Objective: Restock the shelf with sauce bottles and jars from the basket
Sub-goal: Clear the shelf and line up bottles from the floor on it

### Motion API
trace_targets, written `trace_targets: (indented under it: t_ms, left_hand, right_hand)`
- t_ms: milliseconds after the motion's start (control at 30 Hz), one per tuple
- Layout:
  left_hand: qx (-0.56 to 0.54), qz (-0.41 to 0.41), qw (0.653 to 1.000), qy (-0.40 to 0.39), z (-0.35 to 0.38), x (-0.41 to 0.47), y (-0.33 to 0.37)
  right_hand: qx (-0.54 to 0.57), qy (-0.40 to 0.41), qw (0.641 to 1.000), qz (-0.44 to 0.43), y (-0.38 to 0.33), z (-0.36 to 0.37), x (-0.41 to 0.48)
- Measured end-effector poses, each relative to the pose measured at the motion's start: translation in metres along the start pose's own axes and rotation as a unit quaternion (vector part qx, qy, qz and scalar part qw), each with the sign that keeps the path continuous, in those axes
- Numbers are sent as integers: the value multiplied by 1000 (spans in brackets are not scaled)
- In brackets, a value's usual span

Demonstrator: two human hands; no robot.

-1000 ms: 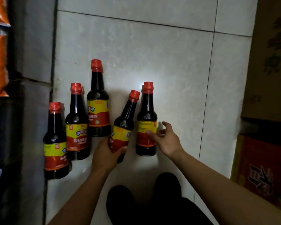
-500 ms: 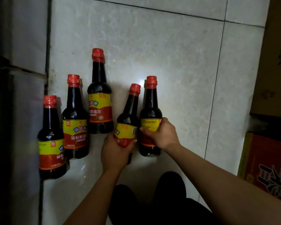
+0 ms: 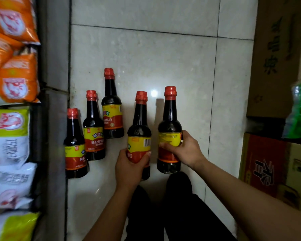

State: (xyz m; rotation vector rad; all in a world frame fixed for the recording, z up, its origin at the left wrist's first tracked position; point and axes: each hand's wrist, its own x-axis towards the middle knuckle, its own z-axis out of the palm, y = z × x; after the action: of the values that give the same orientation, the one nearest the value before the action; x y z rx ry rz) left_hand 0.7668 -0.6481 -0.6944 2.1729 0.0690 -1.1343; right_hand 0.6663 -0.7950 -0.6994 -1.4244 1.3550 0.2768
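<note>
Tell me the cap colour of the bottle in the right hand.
Red cap; clearest in head view.

Glossy pale tile floor (image 3: 163, 58), cardboard boxes (image 3: 274, 54) right, dim light

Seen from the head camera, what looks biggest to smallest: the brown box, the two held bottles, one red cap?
1. brown box
2. right-hand bottle and left-hand bottle: they look alike, so unranked
3. red cap on the right-hand bottle

Floor (image 3: 163, 58): pale glossy tiles, dark grout lines. Three bottles (image 3: 93, 136) stand on it in a close diagonal row, just beside the shelf (image 3: 56, 153) at left. Cardboard boxes (image 3: 276, 58) stacked along right edge.
</note>
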Motion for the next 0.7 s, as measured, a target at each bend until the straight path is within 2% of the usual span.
trace_targets:
  t_ms: [233, 700]
  left_hand:
    - [-26, 18, 999, -1, -39, -73, 60]
    - [-106, 72, 991, 48, -138, -239, 213]
  right_hand:
    - [26, 18, 999, -18, -50, -47, -76]
    - [80, 71, 993, -45, -185, -140, -272]
